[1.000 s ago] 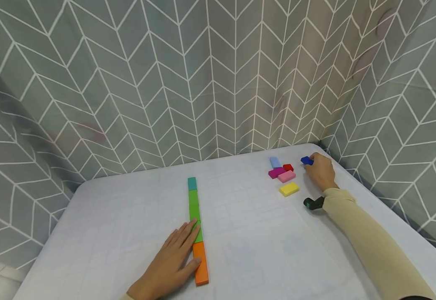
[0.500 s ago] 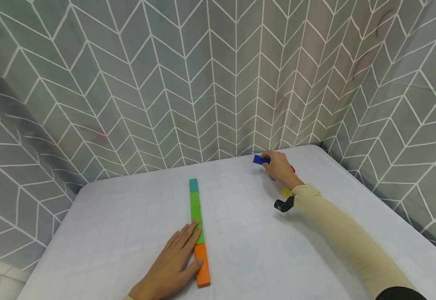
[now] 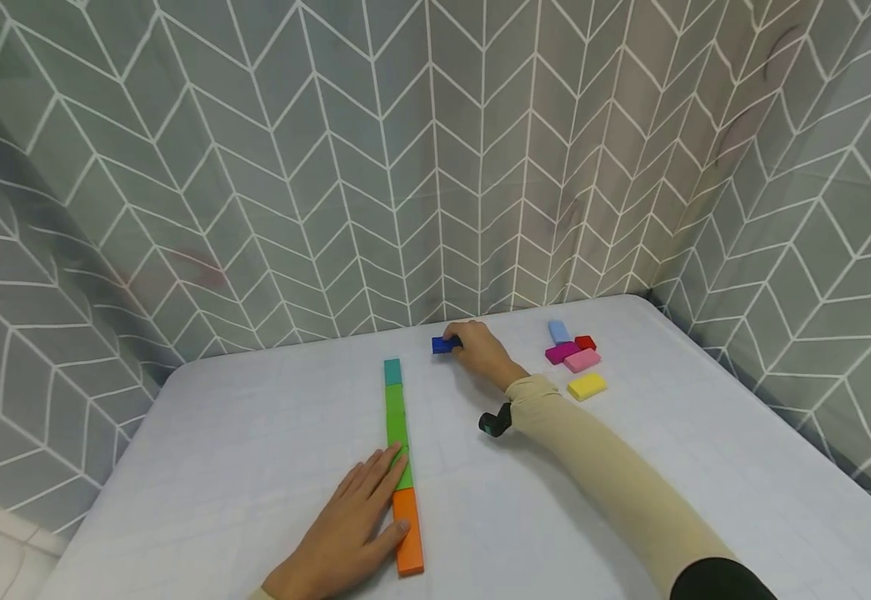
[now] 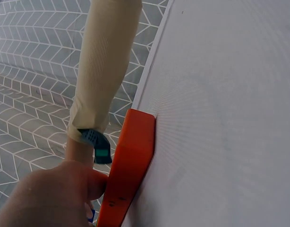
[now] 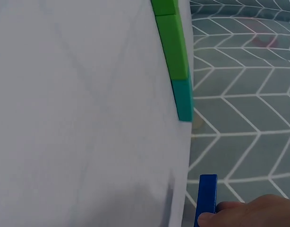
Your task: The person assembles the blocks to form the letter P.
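Your right hand (image 3: 480,351) pinches the blue block (image 3: 445,345), right of and just beyond the teal block (image 3: 392,372) capping the row your flat left hand (image 3: 352,533) steadies.

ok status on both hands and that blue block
Right hand pinching blue block, just right of the row's teal end. Left hand flat against orange block. Nothing between block and row.

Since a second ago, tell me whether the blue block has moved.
Yes. The right hand has carried the blue block leftward, from beside the loose pile of blocks toward the teal end of the row.
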The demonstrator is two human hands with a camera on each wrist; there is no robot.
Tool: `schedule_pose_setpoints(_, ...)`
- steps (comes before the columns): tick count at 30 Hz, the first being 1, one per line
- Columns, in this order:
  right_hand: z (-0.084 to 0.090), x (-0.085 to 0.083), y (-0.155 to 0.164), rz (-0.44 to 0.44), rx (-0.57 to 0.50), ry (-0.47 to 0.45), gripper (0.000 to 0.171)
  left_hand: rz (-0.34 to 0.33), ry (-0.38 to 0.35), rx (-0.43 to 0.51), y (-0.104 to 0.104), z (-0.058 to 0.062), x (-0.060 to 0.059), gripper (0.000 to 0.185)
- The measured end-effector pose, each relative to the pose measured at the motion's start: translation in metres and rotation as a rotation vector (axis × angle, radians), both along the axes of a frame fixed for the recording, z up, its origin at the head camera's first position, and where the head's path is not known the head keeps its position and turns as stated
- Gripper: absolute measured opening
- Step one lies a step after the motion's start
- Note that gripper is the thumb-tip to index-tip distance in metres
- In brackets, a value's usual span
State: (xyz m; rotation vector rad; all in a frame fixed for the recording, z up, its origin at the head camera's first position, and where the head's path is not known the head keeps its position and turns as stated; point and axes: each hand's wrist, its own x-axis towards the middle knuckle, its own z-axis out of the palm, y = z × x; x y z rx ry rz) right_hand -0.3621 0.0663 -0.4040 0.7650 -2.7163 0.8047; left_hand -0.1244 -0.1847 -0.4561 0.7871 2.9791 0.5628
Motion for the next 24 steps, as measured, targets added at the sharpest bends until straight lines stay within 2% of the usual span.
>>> schedule_pose_setpoints(9, -0.007, -0.002, -0.041, 0.024, 0.079, -0.045, 0.027, 0.012, -0.029, -0.024, 0.002, 0.003, 0.000, 0.079)
schedule_pose_setpoints(24, -0.013, 0.003, -0.053, 0.033, 0.101, -0.055, 0.023, 0.022, -0.037, -0.041, 0.003, 0.003, 0.000, 0.079)
